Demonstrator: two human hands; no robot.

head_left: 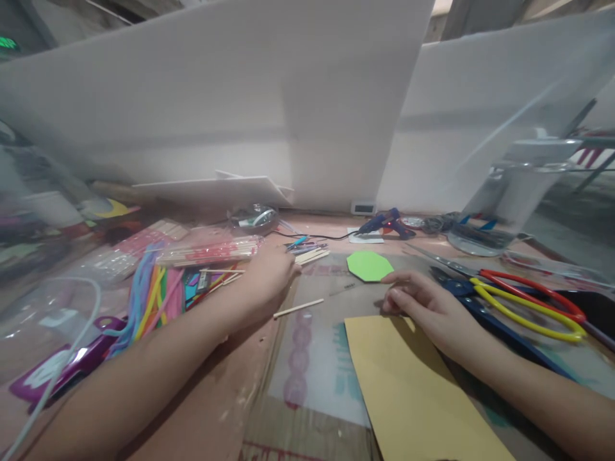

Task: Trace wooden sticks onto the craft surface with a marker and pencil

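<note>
My left hand (pixel 271 275) reaches forward with its fingers closed at the near ends of several thin wooden sticks (pixel 313 257); the fingertips are partly hidden. A single wooden stick (pixel 298 308) lies apart, just in front of that hand. My right hand (pixel 423 304) rests loosely curled over the far end of a yellow sheet (pixel 408 390), fingers a little apart and nothing held. Its index fingertip is at the edge of a bright green octagon (pixel 369 266) lying flat on the work surface.
Colourful pipe cleaners (pixel 156 291) and bagged sticks (pixel 211 251) lie left, near a purple tool (pixel 72 365). A blue glue gun (pixel 384 223) sits at the back. Red-and-yellow-handled scissors (pixel 528 298) and a clear water jug (pixel 500 198) are right. White panels (pixel 216 96) stand behind.
</note>
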